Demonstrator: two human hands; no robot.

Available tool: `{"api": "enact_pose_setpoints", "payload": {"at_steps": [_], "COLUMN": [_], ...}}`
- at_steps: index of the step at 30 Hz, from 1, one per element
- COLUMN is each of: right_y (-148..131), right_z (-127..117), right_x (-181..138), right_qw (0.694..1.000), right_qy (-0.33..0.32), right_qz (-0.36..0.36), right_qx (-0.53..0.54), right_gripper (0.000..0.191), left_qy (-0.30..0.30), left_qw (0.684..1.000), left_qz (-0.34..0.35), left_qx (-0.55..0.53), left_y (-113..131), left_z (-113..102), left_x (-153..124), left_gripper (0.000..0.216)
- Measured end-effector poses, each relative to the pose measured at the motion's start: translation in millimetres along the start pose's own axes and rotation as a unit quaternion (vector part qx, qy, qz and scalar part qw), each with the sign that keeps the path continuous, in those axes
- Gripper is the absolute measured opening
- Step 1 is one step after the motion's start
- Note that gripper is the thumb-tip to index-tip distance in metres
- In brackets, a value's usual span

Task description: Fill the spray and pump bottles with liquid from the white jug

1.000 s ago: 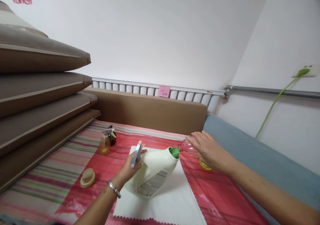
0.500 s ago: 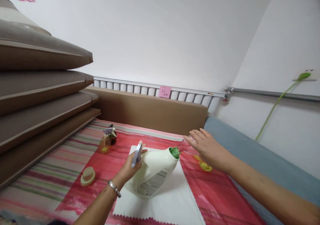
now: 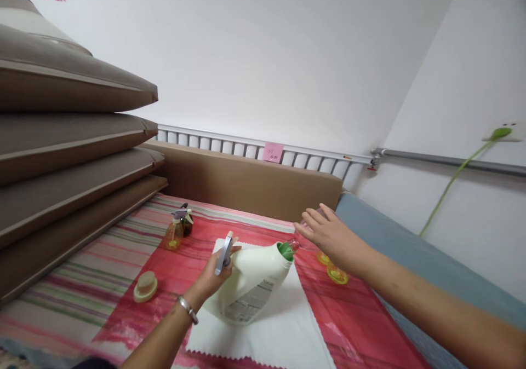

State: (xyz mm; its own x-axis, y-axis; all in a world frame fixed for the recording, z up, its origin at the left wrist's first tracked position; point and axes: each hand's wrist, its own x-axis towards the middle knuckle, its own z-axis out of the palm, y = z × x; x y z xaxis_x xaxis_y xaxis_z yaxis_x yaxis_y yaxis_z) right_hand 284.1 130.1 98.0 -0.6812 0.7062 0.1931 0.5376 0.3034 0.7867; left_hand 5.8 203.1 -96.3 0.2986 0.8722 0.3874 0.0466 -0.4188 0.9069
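Observation:
My left hand (image 3: 216, 270) is closed at the handle side of a large pale-green detergent jug (image 3: 255, 281), also gripping a grey spray trigger head (image 3: 224, 254) that sticks up past the fingers. The jug tilts to the right over a white cloth (image 3: 296, 320) with a zigzag edge. Its uncapped mouth shows a green inner spout (image 3: 285, 251). My right hand (image 3: 329, 237) is wrapped round a clear bottle (image 3: 293, 244), held tilted with its neck at the spout. Most of that bottle is hidden behind the hand.
A pale round cap (image 3: 145, 286) lies at the left, in front of an amber spray bottle (image 3: 174, 235) and a dark spray bottle (image 3: 187, 222). Yellow-based clear items (image 3: 337, 274) stand beyond my right wrist. Stacked brown cushions (image 3: 78, 133) border the left, a blue-grey pad (image 3: 411, 248) the right.
My right hand has shifted slightly left and up, with the clear bottle's neck closer into the jug's mouth. The left hand and jug stay nearly still; the view has shifted a little.

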Motion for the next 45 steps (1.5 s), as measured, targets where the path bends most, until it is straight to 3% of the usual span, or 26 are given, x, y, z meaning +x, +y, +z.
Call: {"api": "enact_pose_setpoints", "payload": {"at_steps": [5, 11, 16, 21, 28, 34, 37, 41, 43, 45], "right_y": [-4.4, -9.8, -15.4, -21.5, -30.8, -28.0, -25.4, -35.4, -49.8, -71.1], "right_z": [-11.6, -30.9, -37.9, -40.0, -53.5, -51.2, -32.2, 6.4, 24.2, 36.8], "right_x": [16.4, 40.4, 58.5, 75.3, 96.2, 96.5, 81.8, 49.9, 32.3, 14.9], "right_qw": [1.000, 0.996, 0.993, 0.994, 0.991, 0.996, 0.999, 0.979, 0.932, 0.856], "right_qy": [-0.019, -0.046, -0.053, -0.013, -0.019, -0.021, -0.005, 0.004, 0.006, 0.020], "right_qz": [-0.019, -0.050, -0.075, -0.088, -0.098, -0.082, -0.033, 0.114, 0.208, 0.321], "right_qx": [-0.011, -0.050, -0.079, -0.071, -0.086, -0.012, 0.023, 0.171, 0.296, 0.405], "right_gripper": [0.057, 0.039, 0.034, 0.034, 0.036, 0.055, 0.067, 0.067, 0.069, 0.075], "left_qy": [-0.001, 0.013, 0.012, 0.024, 0.033, 0.042, 0.044, 0.055, 0.062, 0.067], "left_qw": [1.000, 0.999, 0.997, 0.992, 0.989, 0.982, 0.980, 0.979, 0.976, 0.974], "left_qz": [0.003, 0.005, 0.004, 0.005, -0.007, 0.003, 0.004, -0.017, -0.047, -0.072], "left_qx": [-0.016, -0.035, -0.082, -0.120, -0.146, -0.183, -0.193, -0.197, -0.204, -0.206], "left_y": [-4.7, -16.3, -31.1, -35.9, -37.1, -43.4, -41.8, -34.0, -28.7, -23.4], "left_z": [-3.8, -9.3, -15.4, -25.5, -39.5, -44.0, -45.4, -47.9, -49.8, -52.3], "left_x": [-2.0, -3.8, -8.4, -18.6, -31.8, -37.1, -39.3, -39.4, -38.5, -37.5], "left_gripper": [0.058, 0.056, 0.057, 0.066, 0.065, 0.069, 0.072, 0.076, 0.078, 0.078]}}
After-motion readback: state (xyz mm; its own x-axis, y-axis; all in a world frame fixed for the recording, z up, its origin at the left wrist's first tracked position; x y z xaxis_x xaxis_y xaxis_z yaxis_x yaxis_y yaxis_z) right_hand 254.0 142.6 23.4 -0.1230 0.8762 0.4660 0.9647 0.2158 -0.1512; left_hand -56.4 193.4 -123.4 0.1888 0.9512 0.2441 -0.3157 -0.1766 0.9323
